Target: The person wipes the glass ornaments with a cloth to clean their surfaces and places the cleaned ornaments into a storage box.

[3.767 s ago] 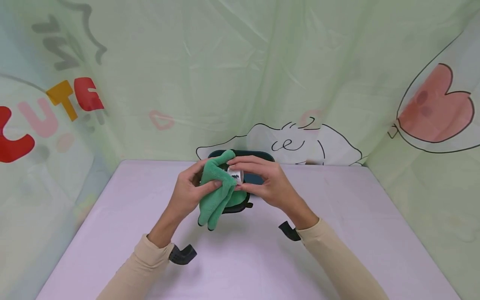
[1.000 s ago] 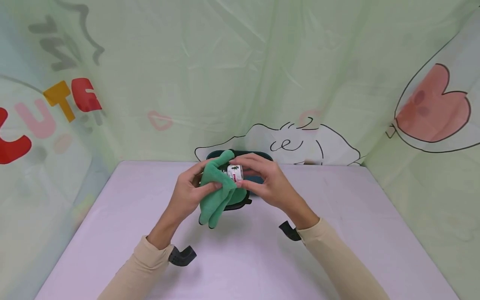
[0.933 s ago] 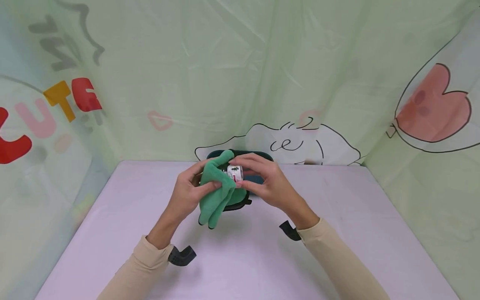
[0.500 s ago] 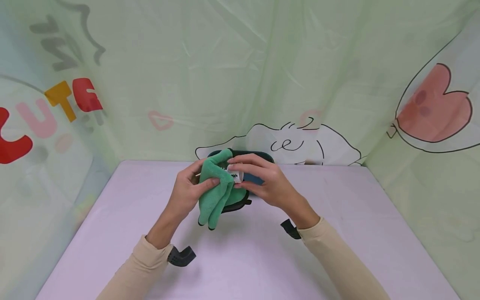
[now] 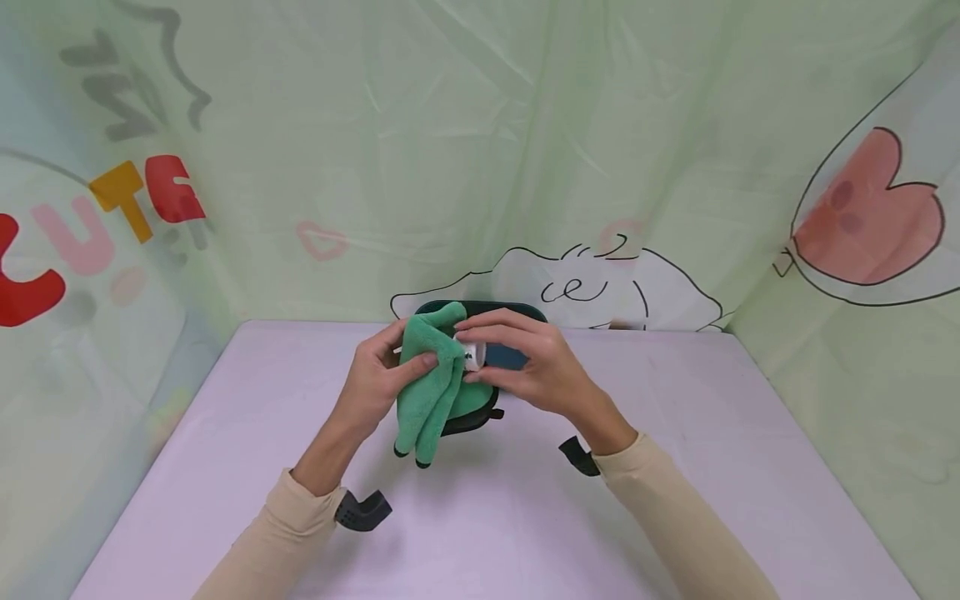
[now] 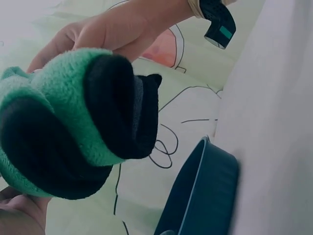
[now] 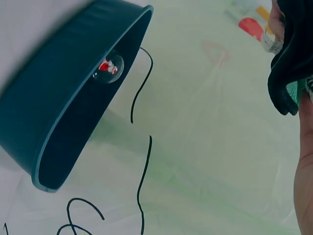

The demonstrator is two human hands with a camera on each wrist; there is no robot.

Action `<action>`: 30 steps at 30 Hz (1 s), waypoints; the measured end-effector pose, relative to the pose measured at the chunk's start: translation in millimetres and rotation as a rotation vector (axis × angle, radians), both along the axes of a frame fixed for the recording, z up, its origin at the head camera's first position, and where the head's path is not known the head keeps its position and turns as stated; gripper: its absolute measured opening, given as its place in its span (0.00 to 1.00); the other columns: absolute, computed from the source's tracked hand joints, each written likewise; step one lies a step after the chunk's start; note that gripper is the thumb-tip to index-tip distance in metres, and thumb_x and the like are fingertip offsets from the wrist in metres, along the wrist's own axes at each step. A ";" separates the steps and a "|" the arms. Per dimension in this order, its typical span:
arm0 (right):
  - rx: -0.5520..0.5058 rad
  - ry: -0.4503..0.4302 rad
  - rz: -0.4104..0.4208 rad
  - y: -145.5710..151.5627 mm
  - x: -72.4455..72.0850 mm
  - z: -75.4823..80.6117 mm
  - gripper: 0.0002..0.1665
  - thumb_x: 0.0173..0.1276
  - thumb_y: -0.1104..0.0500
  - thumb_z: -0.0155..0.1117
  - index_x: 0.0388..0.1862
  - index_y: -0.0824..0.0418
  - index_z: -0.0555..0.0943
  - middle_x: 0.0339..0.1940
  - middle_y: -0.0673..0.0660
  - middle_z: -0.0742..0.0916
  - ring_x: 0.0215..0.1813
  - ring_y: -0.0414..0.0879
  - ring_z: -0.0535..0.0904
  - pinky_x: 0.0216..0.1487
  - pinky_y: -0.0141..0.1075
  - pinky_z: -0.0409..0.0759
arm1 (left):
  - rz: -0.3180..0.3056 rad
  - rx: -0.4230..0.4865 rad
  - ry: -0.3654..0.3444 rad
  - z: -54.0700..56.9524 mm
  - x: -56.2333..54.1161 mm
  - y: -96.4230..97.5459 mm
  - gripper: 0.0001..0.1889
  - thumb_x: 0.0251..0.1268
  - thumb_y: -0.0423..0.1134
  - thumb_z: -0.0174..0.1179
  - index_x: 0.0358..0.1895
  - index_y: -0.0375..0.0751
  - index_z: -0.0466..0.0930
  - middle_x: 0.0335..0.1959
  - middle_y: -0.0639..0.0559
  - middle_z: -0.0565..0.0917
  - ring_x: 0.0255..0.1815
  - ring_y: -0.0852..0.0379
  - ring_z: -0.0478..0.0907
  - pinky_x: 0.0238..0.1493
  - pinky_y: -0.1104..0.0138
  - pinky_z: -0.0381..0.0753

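My left hand (image 5: 375, 375) grips a fuzzy green cloth (image 5: 431, 375) with dark edging, its thumb pressed on top. The cloth hangs in folds, a black hem and small loop (image 5: 497, 414) showing below. My right hand (image 5: 525, 358) pinches a small white cylindrical piece (image 5: 474, 356) with dark print, partly covered by the cloth. What joins it inside the folds is hidden. In the left wrist view, the cloth (image 6: 73, 98) shows a thick black underside between both hands. My right hand (image 7: 305, 156) appears only at the edge of its wrist view.
Behind the hands a teal basin (image 5: 517, 310) stands at the table's far edge. Inside it, a clear ball (image 7: 108, 67) holds a red and white figure. A pale table (image 5: 465, 533) lies below, with printed curtains (image 5: 450, 150) around it.
The white piece has turned between the right fingers; its red and dark print has rolled away and less of it shows. The cloth has shifted slightly down. Both hands stay nearly in place.
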State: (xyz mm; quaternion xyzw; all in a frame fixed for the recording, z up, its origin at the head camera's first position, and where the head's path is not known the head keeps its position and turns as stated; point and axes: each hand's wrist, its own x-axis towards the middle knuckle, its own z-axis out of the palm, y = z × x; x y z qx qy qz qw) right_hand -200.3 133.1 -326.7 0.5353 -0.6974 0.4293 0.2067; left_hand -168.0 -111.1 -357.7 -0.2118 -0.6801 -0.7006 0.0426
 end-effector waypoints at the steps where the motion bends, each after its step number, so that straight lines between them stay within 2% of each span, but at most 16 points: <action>1: -0.004 -0.036 -0.002 -0.6 0.9 -0.2 0.31 0.50 0.69 0.83 0.56 0.64 0.85 0.55 0.59 0.86 0.57 0.49 0.84 0.54 0.36 0.84 | -0.002 -0.004 0.003 0.0 0.3 -0.4 0.26 0.67 0.31 0.67 0.68 0.39 0.75 0.57 0.41 0.80 0.46 0.51 0.87 0.47 0.63 0.87; 6: -0.024 -0.232 -0.019 -1.6 4.8 -1.5 0.30 0.56 0.69 0.80 0.59 0.62 0.83 0.56 0.56 0.86 0.55 0.48 0.84 0.52 0.40 0.86 | -0.021 -0.002 0.030 -1.2 1.5 -1.5 0.27 0.65 0.32 0.69 0.68 0.40 0.76 0.56 0.42 0.80 0.46 0.50 0.87 0.47 0.63 0.87; 11: -0.019 -0.349 -0.060 -0.3 7.5 0.4 0.27 0.64 0.68 0.74 0.62 0.61 0.82 0.57 0.55 0.86 0.51 0.48 0.86 0.49 0.40 0.87 | -0.028 0.007 0.092 -1.1 2.6 0.7 0.28 0.64 0.31 0.70 0.68 0.39 0.76 0.56 0.43 0.82 0.46 0.51 0.87 0.45 0.62 0.87; 16: 0.003 -0.409 -0.114 0.0 8.6 4.3 0.23 0.67 0.63 0.72 0.61 0.59 0.83 0.53 0.52 0.88 0.48 0.44 0.86 0.47 0.41 0.88 | -0.003 -0.055 0.176 -2.4 1.8 2.5 0.29 0.62 0.27 0.70 0.67 0.42 0.77 0.56 0.42 0.83 0.49 0.52 0.85 0.44 0.62 0.87; 22: 0.020 -0.433 -0.200 -0.4 8.6 5.0 0.17 0.67 0.56 0.74 0.54 0.54 0.86 0.40 0.47 0.88 0.39 0.42 0.85 0.43 0.37 0.87 | -0.001 -0.102 0.279 -6.4 0.9 3.7 0.31 0.60 0.25 0.71 0.68 0.44 0.77 0.57 0.47 0.82 0.54 0.52 0.81 0.46 0.64 0.86; 26: 0.036 -0.454 -0.244 -0.2 8.5 4.4 0.14 0.67 0.55 0.74 0.51 0.55 0.86 0.36 0.48 0.88 0.34 0.42 0.85 0.38 0.36 0.86 | 0.004 -0.122 0.307 -8.5 1.7 4.4 0.33 0.59 0.25 0.71 0.69 0.44 0.75 0.60 0.47 0.81 0.56 0.53 0.80 0.47 0.63 0.87; 30: 0.045 -0.490 -0.256 0.4 8.0 4.6 0.14 0.68 0.55 0.74 0.50 0.55 0.86 0.37 0.50 0.89 0.32 0.43 0.85 0.36 0.36 0.86 | 0.016 -0.136 0.330 -9.7 1.7 4.9 0.34 0.58 0.24 0.71 0.70 0.42 0.75 0.61 0.46 0.80 0.58 0.54 0.80 0.47 0.62 0.87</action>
